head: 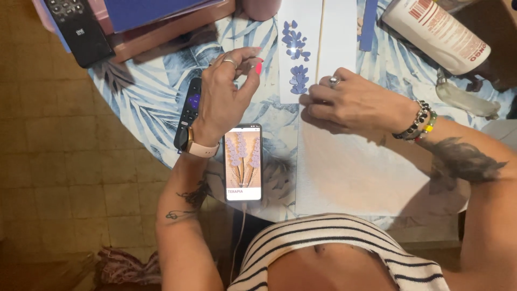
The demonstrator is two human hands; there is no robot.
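My left hand (pixel 229 89) hovers over the round table with its fingers loosely curled, holding nothing that I can make out; thumb and forefinger are close together near the left edge of a white paper strip (pixel 301 16). The strip carries small purple paper petals (pixel 296 51) stuck in two clusters. My right hand (pixel 353 105) rests fingers-down on the lower end of that strip and on a larger white sheet (pixel 350 172), pressing them flat. A phone (pixel 243 161) lies below my left hand, its screen showing a purple flower craft picture.
A small black remote (pixel 188 110) lies under my left wrist. At the table's top left are a larger black remote (pixel 78 29) and stacked folders (pixel 156 16). A white bottle (pixel 436 32) lies at the top right above a clear glue tool (pixel 466 99). Floor tiles lie left.
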